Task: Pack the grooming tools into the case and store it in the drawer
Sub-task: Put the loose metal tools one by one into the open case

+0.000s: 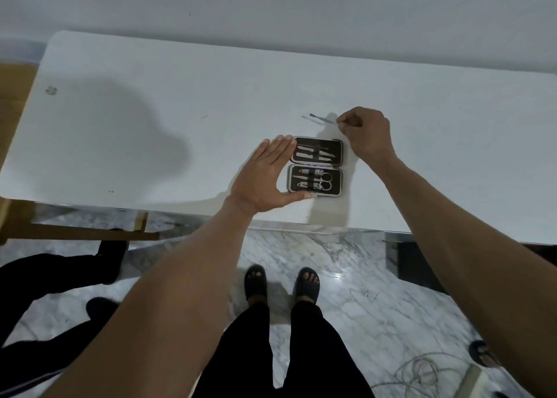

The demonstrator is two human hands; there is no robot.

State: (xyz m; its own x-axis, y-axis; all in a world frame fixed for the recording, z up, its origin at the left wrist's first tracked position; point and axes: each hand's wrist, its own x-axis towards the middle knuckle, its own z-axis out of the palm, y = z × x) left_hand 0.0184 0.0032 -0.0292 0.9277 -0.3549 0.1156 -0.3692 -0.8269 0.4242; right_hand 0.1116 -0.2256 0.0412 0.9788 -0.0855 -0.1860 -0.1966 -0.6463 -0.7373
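A small black grooming case (316, 166) lies flat and opened on the white table (150, 111), near its front edge. Both halves hold several metal tools under straps, among them small scissors and clippers. My left hand (265, 177) rests flat against the case's left side, fingers together and thumb under the near corner. Just behind the case, my right hand (363, 131) pinches the end of a thin metal tool (322, 119), which points left just above the tabletop.
The table's front edge runs above a marble floor, where my sandalled feet (281, 283) stand. Another person's dark-clothed legs (60, 277) are at the left beside a wooden frame (78, 232). A coiled cable (422, 370) lies on the floor at lower right.
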